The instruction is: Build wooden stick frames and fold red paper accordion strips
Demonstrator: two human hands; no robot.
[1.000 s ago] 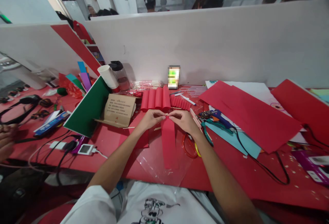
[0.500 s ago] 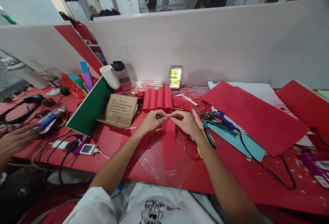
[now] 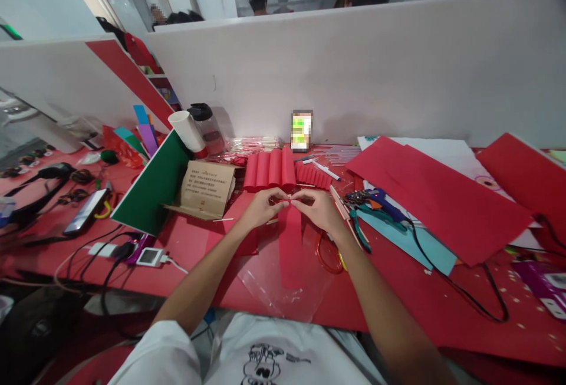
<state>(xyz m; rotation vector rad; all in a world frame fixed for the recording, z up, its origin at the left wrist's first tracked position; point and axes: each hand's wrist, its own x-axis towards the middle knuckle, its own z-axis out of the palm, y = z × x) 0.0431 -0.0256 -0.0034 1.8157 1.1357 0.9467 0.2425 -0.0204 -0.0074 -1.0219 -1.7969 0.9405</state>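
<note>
A long red paper strip runs down the table towards me, its far end pinched in both hands. My left hand grips that end from the left, thumb and fingers together. From the right, my right hand pinches the same end, fingertips almost meeting the left ones. Something small and pale shows between the fingertips, too small to name. Just beyond my hands lie rolled red paper pieces and a row of smaller red paper rolls. Under the strip is a clear plastic sheet.
On the right are a glue gun, teal-handled pliers, scissors and red sheets. A cardboard box, green board and bottle stand left. A propped phone leans on the partition.
My hands keep their pinch on the strip with hardly any movement. At far left, another person's hand has drawn back from a phone, which now lies on the table.
</note>
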